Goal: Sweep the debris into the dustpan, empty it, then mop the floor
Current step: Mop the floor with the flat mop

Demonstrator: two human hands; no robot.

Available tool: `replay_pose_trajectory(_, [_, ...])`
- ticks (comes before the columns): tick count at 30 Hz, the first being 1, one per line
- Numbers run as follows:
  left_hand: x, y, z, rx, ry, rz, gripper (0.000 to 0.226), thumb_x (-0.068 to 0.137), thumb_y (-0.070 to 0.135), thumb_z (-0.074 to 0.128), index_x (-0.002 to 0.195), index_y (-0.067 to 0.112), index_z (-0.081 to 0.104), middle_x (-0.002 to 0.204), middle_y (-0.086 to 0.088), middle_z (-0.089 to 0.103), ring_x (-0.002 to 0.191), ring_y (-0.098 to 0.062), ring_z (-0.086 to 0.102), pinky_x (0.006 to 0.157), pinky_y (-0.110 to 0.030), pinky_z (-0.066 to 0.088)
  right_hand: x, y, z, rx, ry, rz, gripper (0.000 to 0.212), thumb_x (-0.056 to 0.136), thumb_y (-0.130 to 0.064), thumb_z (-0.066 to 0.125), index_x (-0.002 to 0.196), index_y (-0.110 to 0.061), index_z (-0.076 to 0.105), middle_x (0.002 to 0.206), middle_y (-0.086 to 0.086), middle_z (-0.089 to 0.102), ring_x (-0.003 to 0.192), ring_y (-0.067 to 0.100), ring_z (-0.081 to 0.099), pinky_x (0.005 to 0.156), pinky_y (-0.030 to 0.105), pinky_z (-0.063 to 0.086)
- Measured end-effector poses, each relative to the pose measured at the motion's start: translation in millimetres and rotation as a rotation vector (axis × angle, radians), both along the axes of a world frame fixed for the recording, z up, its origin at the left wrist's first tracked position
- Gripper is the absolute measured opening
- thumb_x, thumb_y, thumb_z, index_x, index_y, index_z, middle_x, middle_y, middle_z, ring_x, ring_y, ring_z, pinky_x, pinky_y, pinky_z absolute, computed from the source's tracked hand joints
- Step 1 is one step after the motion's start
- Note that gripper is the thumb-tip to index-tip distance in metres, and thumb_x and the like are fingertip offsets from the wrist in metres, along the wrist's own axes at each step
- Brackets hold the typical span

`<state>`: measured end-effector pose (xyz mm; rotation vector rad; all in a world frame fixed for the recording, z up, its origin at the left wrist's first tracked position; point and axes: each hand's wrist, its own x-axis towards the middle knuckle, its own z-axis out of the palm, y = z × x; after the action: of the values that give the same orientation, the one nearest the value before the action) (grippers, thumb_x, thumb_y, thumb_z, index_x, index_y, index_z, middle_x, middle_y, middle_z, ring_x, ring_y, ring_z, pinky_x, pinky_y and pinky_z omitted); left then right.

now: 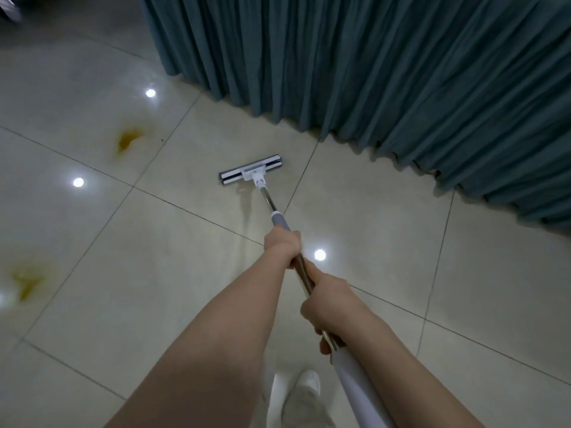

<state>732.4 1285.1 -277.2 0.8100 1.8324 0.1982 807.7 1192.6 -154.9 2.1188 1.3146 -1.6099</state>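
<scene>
I hold a long mop with both hands. Its flat head, white and grey, lies on the pale tiled floor just short of the curtain. The metal pole runs from the head back toward me. My left hand is wrapped around the pole just below its grey sleeve. My right hand grips the pole lower down, above the white end of the handle. A yellow-brown stain marks the tiles left of the mop head, and a second stain lies at the far left. No dustpan or broom is in view.
A teal curtain hangs to the floor across the top and right, close behind the mop head. My white shoe stands at the bottom centre. Ceiling lights reflect as bright spots on the glossy tiles. A dark object sits at the top-left corner.
</scene>
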Motion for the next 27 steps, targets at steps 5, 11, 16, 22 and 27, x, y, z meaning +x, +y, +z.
replay_pose_trajectory(5, [-31.3, 78.8, -19.2, 0.009, 0.026, -0.015, 0.035, 0.09, 0.027, 0.051, 0.116, 0.003, 0.054, 0.107, -0.018, 0.06, 0.087, -0.035, 0.064, 0.06, -0.042, 0.059, -34.7, 75.0, -14.2, -0.025, -0.012, -0.025, 0.093, 0.081, 0.003, 0.038, 0.148, -0.053, 0.008, 0.079, 0.005, 0.052, 0.061, 0.023, 0.06, 0.062, 0.035, 0.057])
replay_pose_trajectory(11, [-79.0, 172.8, -35.7, 0.03, 0.075, -0.031, 0.039, 0.092, 0.03, 0.051, 0.123, 0.006, 0.052, 0.117, -0.017, 0.058, 0.093, -0.033, 0.06, 0.079, -0.042, 0.057, -81.5, 165.3, -27.6, -0.012, 0.005, -0.028, 0.092, 0.083, 0.004, 0.038, 0.148, -0.053, 0.005, 0.096, 0.012, 0.057, 0.079, 0.032, 0.068, 0.076, 0.047, 0.06])
replay_pose_trajectory(16, [-86.7, 191.0, -35.7, 0.006, 0.055, -0.043, 0.037, 0.091, 0.028, 0.05, 0.123, 0.009, 0.05, 0.113, -0.016, 0.058, 0.09, -0.034, 0.062, 0.044, -0.032, 0.048, -88.8, 182.8, -30.8, -0.016, 0.002, -0.025, 0.091, 0.084, 0.003, 0.037, 0.149, -0.052, 0.005, 0.104, 0.012, 0.058, 0.076, 0.03, 0.066, 0.071, 0.042, 0.06])
replay_pose_trajectory(22, [-64.5, 149.3, -25.8, 0.01, 0.064, -0.041, 0.036, 0.091, 0.027, 0.049, 0.121, 0.007, 0.05, 0.11, -0.018, 0.059, 0.089, -0.036, 0.063, 0.055, -0.034, 0.052, -67.7, 137.5, -29.6, -0.011, 0.016, -0.045, 0.094, 0.082, 0.002, 0.035, 0.146, -0.058, 0.002, 0.098, 0.009, 0.056, 0.069, 0.026, 0.063, 0.046, 0.027, 0.051])
replay_pose_trajectory(27, [-34.5, 76.3, -15.5, 0.006, 0.038, -0.014, 0.044, 0.09, 0.029, 0.052, 0.131, 0.015, 0.042, 0.114, -0.018, 0.058, 0.095, -0.038, 0.063, 0.077, -0.048, 0.058, -34.5, 65.2, -22.2, 0.012, 0.051, -0.067, 0.091, 0.082, -0.001, 0.034, 0.144, -0.06, 0.004, 0.09, 0.007, 0.053, 0.058, 0.025, 0.059, 0.046, 0.028, 0.051])
